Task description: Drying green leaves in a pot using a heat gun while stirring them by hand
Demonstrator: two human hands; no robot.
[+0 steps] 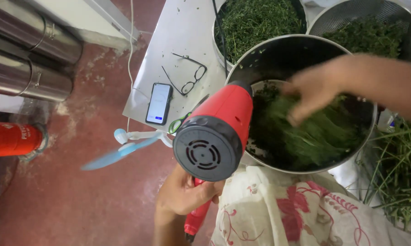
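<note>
My left hand (185,193) grips the handle of a red heat gun (221,123) with a dark grey vented back, its nozzle aimed into a large steel bowl (269,52). The bowl holds green chopped herbs (310,136). My right hand (312,93) reaches in from the right, fingers spread and blurred, touching the top of the herbs inside the bowl. A floral cloth (296,209) covers my lap below the bowl.
A second bowl of herbs (255,20) and a mesh strainer of herbs (369,34) sit behind. On a white board (182,36) lie glasses (187,75), a phone (159,103) and scissors (180,123). A small blue-bladed fan (123,148), steel canisters (28,59), a red cylinder (12,139), and loose grass (399,182) are nearby.
</note>
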